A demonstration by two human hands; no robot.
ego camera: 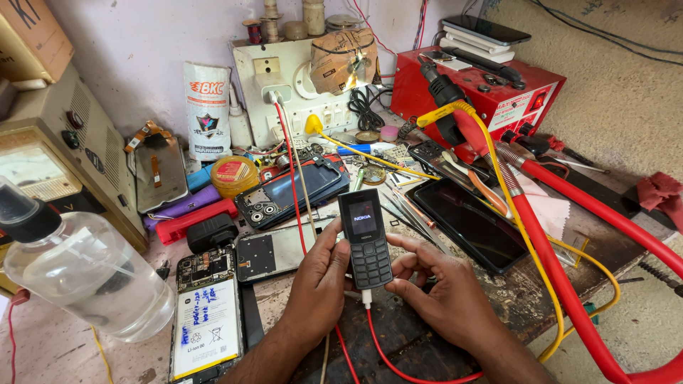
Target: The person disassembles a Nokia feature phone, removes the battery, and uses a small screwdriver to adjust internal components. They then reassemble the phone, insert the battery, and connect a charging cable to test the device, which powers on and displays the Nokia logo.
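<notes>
A small black keypad phone (366, 239) is held upright between both hands over the cluttered bench. Its little screen is lit. My left hand (317, 284) grips its left edge with the thumb on the side. My right hand (435, 288) holds the right edge, thumb near the keys. A red cable (384, 348) with a white plug goes into the phone's bottom end.
An opened smartphone with its battery showing (206, 313) lies at front left beside a clear plastic bottle (78, 274). Several phone bodies and back covers (288, 192) lie behind. A dark tablet (469, 222), red hose (569, 277) and red power supply (491, 89) fill the right.
</notes>
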